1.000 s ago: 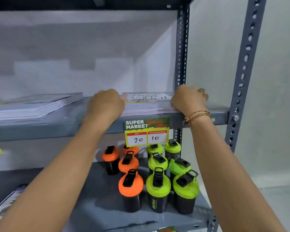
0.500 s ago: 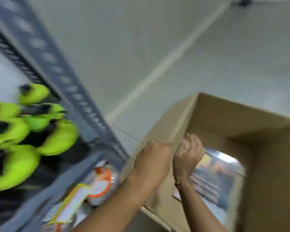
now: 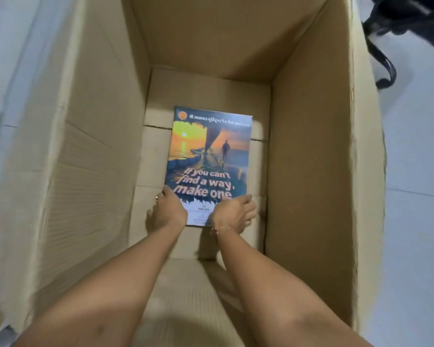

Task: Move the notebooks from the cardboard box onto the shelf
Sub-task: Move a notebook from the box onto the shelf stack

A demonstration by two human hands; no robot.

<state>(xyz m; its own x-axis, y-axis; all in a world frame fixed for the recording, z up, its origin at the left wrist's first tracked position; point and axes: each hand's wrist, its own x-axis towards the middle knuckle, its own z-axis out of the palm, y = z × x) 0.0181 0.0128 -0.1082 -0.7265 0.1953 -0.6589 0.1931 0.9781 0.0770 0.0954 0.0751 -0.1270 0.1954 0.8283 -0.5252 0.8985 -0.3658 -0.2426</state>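
A tall open cardboard box (image 3: 90,156) fills the view from above. On its bottom lies a notebook (image 3: 209,156) with a sunset cover and the words "If you can't find a way, make one". Both my arms reach down inside. My left hand (image 3: 168,212) is at the notebook's near left corner, fingers on its edge. My right hand (image 3: 234,214), with a thin bracelet at the wrist, curls over the near right corner. Whether more notebooks lie under the top one is hidden. The shelf is out of view.
Pale tiled floor (image 3: 416,171) lies to the right of the box. A dark curved object (image 3: 386,58), perhaps a chair base, sits at the upper right. A pale wall or floor strip (image 3: 8,71) runs along the left.
My hands left the shelf, where they rested on a notebook stack. My view swung down to the box, and both hands now reach its bottom at the notebook's near edge.
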